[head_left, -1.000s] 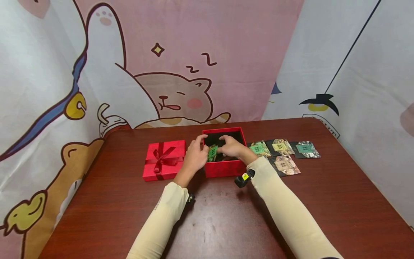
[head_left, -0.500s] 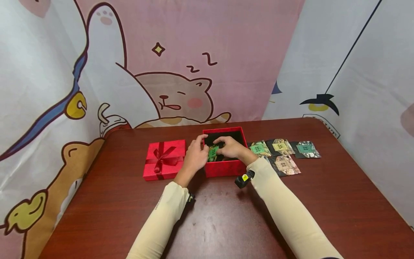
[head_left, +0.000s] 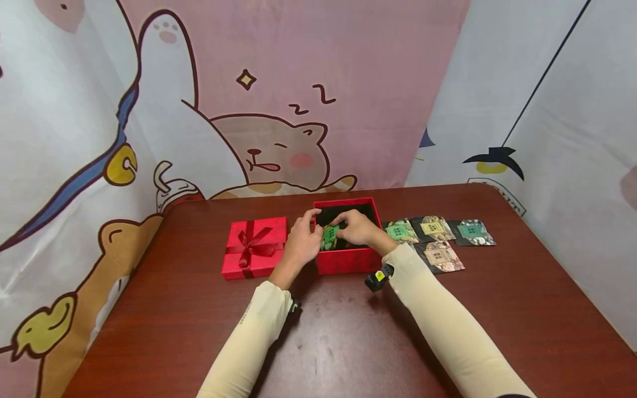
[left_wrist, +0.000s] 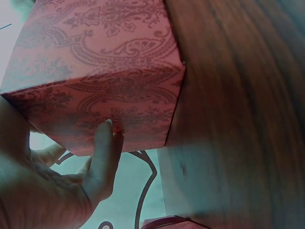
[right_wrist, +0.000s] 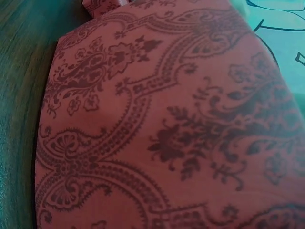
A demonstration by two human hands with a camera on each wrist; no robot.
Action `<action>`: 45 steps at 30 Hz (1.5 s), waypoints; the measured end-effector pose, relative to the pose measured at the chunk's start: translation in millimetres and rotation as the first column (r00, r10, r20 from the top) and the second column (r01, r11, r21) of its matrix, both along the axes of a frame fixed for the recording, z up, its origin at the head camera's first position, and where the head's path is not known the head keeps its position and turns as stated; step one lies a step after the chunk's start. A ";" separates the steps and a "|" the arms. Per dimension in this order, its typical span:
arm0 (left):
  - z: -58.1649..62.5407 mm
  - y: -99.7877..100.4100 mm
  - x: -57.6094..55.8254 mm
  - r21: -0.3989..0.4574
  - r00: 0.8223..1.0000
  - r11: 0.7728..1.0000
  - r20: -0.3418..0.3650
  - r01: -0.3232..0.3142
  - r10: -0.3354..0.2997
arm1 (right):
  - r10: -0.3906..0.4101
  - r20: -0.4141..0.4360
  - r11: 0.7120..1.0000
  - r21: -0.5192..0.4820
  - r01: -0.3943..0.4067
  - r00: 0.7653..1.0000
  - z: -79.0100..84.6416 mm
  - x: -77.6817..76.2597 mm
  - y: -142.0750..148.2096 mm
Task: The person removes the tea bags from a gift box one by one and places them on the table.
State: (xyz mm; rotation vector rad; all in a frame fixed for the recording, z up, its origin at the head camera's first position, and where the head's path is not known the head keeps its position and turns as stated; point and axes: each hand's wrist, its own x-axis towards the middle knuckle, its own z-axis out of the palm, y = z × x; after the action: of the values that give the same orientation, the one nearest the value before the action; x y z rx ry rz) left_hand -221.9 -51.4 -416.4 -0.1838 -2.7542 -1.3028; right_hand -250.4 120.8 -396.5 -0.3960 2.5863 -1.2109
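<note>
A red box (head_left: 348, 261) with a dark lining stands at the table's far middle. Inside its left part, a small patterned packet with a green label (head_left: 330, 236) is tilted against the wall. My right hand (head_left: 359, 228) reaches in from the right and pinches that packet's right edge between thumb and finger; its other fingers are partly hidden. At the left rim rests my left hand (head_left: 302, 239), fingers loosely bent; the left wrist view shows a fingertip touching the box's outer wall (left_wrist: 138, 105). Only the box's patterned side (right_wrist: 157, 124) fills the right wrist view, without my hand.
A red lid with a ribbon bow (head_left: 255, 247) lies left of the box. To the right lie several similar packets: a green-label one (head_left: 400, 230), a yellow-label one (head_left: 433, 228), a teal-label one (head_left: 473, 231) and a beige-label one (head_left: 440, 255). A printed cloth hangs behind.
My right thumb and finger have closed in leftward on the green-label packet's edge. The left hand keeps its place on the rim. The whole head view has shifted slightly.
</note>
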 end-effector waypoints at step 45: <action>0.0 1.4 1.0 -0.011 0.999 1.000 -0.031 -0.015 0.015 | -0.250 0.064 0.958 -0.129 0.257 0.966 45.9 66.7 196.6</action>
State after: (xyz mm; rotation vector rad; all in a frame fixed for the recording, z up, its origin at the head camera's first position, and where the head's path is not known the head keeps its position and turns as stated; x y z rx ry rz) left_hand -220.9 -50.0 -416.4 -0.1820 -2.7328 -1.2703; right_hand -183.7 317.5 -350.6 -0.0589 2.5814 -1.4683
